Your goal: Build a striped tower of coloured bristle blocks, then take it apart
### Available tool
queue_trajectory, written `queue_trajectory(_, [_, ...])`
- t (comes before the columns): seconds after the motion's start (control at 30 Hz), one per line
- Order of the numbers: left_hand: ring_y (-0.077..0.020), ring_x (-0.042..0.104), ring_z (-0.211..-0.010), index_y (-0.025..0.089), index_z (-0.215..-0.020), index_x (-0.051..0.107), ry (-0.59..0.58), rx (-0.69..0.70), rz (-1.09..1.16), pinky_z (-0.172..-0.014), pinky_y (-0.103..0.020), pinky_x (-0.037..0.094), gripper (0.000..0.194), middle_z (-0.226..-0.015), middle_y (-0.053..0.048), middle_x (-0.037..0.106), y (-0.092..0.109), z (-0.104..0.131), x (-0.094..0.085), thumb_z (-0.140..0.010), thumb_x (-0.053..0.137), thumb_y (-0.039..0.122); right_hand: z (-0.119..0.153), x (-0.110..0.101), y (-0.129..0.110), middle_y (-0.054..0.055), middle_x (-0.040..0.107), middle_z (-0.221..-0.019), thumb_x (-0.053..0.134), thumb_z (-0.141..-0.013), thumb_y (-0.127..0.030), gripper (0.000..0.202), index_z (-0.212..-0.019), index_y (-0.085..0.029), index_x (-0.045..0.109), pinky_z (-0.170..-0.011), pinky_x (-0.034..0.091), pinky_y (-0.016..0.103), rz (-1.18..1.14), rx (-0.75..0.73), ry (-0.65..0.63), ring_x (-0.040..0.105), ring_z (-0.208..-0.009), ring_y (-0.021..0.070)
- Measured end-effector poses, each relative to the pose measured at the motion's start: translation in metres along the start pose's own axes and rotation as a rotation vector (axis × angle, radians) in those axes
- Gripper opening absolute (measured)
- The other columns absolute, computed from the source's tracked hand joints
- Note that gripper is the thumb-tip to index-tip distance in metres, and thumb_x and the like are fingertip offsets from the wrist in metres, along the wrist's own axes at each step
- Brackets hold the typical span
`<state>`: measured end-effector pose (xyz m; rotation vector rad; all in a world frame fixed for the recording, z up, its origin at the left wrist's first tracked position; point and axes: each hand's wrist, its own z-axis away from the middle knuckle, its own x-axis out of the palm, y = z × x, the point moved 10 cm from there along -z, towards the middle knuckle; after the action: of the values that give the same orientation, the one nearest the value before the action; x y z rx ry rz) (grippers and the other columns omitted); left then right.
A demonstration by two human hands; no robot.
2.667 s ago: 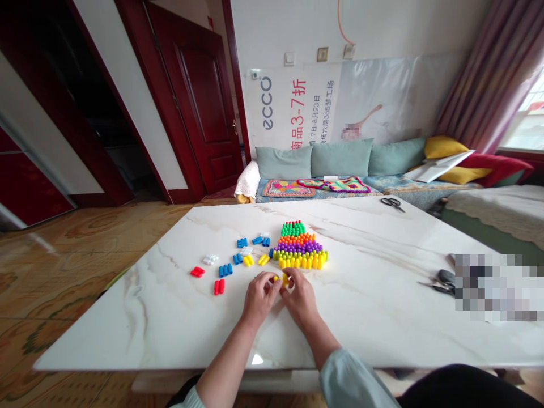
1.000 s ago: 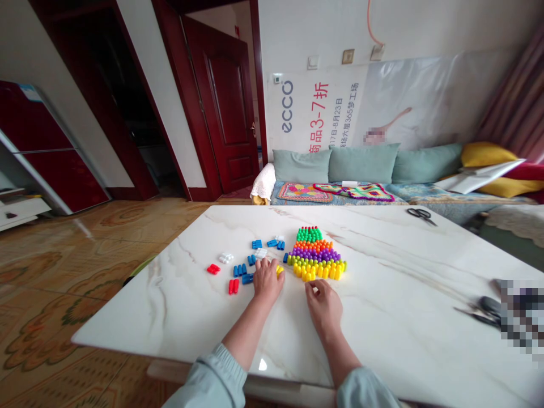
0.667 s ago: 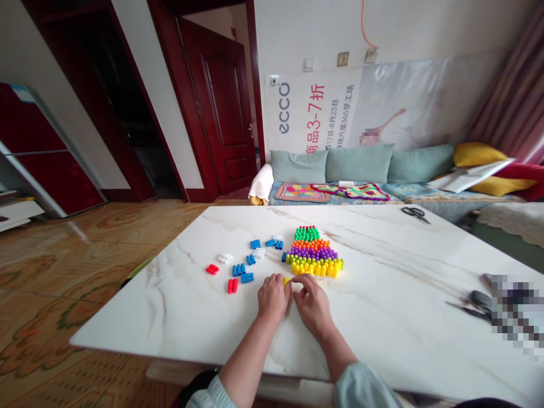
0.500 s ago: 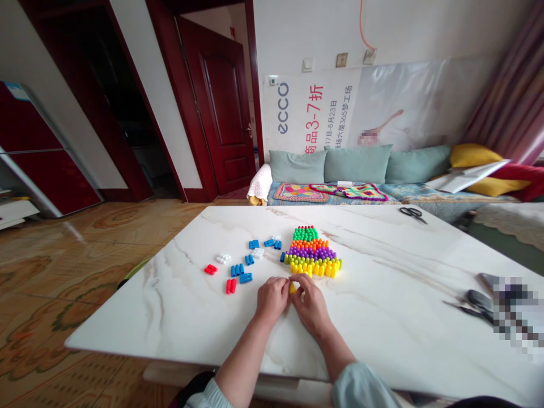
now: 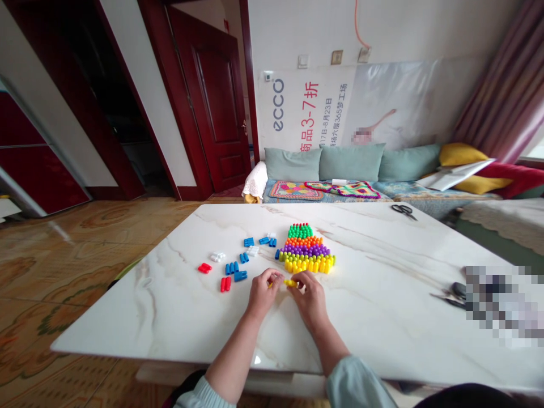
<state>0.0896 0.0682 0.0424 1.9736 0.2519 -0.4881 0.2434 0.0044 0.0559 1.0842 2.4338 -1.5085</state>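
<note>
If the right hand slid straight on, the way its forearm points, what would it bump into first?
Most likely the front row of yellow pegs, just beyond the right hand, though its height and the gap are hard to judge from one view.

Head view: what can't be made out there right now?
Head view:
Held yellow pieces: number and full shape, partly hidden by the left hand and right hand.
Black tool: its right end, covered by the pixelated patch.
Green pegs: exact count, too small and crowded.
Table: its right end, cut off by the picture's edge.
</note>
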Motion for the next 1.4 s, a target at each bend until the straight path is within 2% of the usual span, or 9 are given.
queue_trajectory(0.13, [-0.0134, 0.061, -0.060, 0.017, -0.083, 0.065, 0.001, -0.014, 0.041, -0.061, -0.023, 0.046, 0.032, -0.065, 0.000, 0.065, -0.005, -0.002, 0.000, -0.086, 0.051, 0.046, -0.007, -0.066, 0.026, 0.005, 0.064, -0.080, 0.058, -0.077, -0.037, 0.021, -0.085, -0.018, 0.063, -0.060, 0.046, 0.026, -0.016, 0.155, 0.346, 0.059, -0.068, 0.0158])
queue_trajectory(0.27, [-0.0138, 0.061, -0.059, 0.017, -0.078, 0.065, 0.001, -0.027, 0.039, -0.060, -0.022, 0.046, 0.035, -0.064, 0.000, 0.065, -0.005, -0.002, 0.000, -0.085, 0.051, 0.048, -0.015, -0.085, 0.048, 0.006, 0.069, -0.077, 0.058, -0.069, -0.034, 0.024, -0.085, -0.017, 0.063, -0.065, 0.047, 0.030, 0.116, 0.302, 0.306, 0.063, -0.067, 0.0186])
queue_trajectory(0.4, [-0.0136, 0.060, -0.059, 0.017, -0.078, 0.065, -0.013, -0.031, 0.018, -0.060, -0.022, 0.045, 0.036, -0.063, 0.000, 0.065, -0.005, -0.001, 0.000, -0.086, 0.050, 0.049, -0.012, -0.063, 0.061, 0.007, 0.070, -0.079, 0.054, -0.068, -0.030, 0.019, -0.081, -0.018, 0.062, -0.064, 0.047, 0.029, 0.205, 0.333, 0.162, 0.064, -0.066, 0.0191])
queue_trajectory(0.5, [-0.0135, 0.060, -0.059, 0.017, -0.077, 0.065, -0.024, -0.030, 0.017, -0.061, -0.022, 0.044, 0.037, -0.063, 0.000, 0.065, -0.005, -0.001, 0.001, -0.086, 0.050, 0.049, -0.008, -0.050, 0.065, 0.007, 0.070, -0.081, 0.051, -0.069, -0.028, 0.021, -0.083, -0.018, 0.062, -0.065, 0.047, 0.029, 0.209, 0.317, 0.133, 0.064, -0.066, 0.0183])
queue_trajectory(0.67, [-0.0141, 0.059, -0.059, 0.017, -0.077, 0.064, -0.028, -0.050, 0.046, -0.061, -0.022, 0.044, 0.039, -0.061, 0.000, 0.062, -0.006, -0.001, 0.001, -0.086, 0.049, 0.051, -0.006, -0.057, 0.056, 0.008, 0.067, -0.084, 0.051, -0.074, -0.036, 0.022, -0.080, -0.017, 0.060, -0.063, 0.046, 0.027, 0.224, 0.265, 0.225, 0.061, -0.064, 0.0159])
queue_trajectory(0.83, [-0.0150, 0.059, -0.060, 0.017, -0.076, 0.065, -0.033, -0.050, 0.069, -0.061, -0.022, 0.045, 0.041, -0.060, 0.000, 0.061, -0.004, -0.001, 0.000, -0.087, 0.047, 0.052, -0.006, -0.046, 0.045, 0.005, 0.067, -0.074, 0.046, -0.082, -0.036, 0.030, -0.065, -0.019, 0.063, -0.060, 0.040, 0.024, 0.310, 0.244, 0.082, 0.059, -0.062, 0.0144])
queue_trajectory(1.07, [-0.0166, 0.064, -0.066, 0.017, -0.079, 0.066, -0.007, -0.069, 0.116, -0.066, -0.025, 0.047, 0.039, -0.067, -0.003, 0.067, -0.012, -0.001, -0.001, -0.088, 0.046, 0.050, -0.006, -0.033, 0.036, 0.001, 0.071, -0.087, 0.050, -0.083, -0.033, 0.023, -0.083, -0.023, 0.071, -0.060, 0.039, 0.023, 0.343, 0.246, -0.034, 0.062, -0.068, 0.0138])
queue_trajectory(1.23, [-0.0164, 0.065, -0.065, 0.017, -0.080, 0.065, 0.010, -0.121, 0.170, -0.065, -0.024, 0.048, 0.035, -0.068, -0.003, 0.069, -0.015, -0.001, -0.002, -0.086, 0.048, 0.047, -0.002, 0.008, 0.012, 0.001, 0.071, -0.088, 0.058, -0.075, -0.024, 0.020, -0.091, -0.023, 0.070, -0.063, 0.044, 0.024, 0.198, 0.179, -0.219, 0.060, -0.064, 0.0130])
queue_trajectory(1.4, [-0.0180, 0.065, -0.073, 0.018, -0.082, 0.066, 0.050, -0.121, 0.120, -0.070, -0.027, 0.048, 0.035, -0.079, -0.004, 0.071, -0.012, 0.000, -0.009, -0.088, 0.045, 0.045, 0.015, 0.052, -0.029, 0.001, 0.064, -0.101, 0.060, -0.065, -0.012, 0.041, -0.105, -0.023, 0.062, -0.059, 0.045, 0.022, 0.043, 0.026, -0.331, 0.058, -0.061, 0.0094])
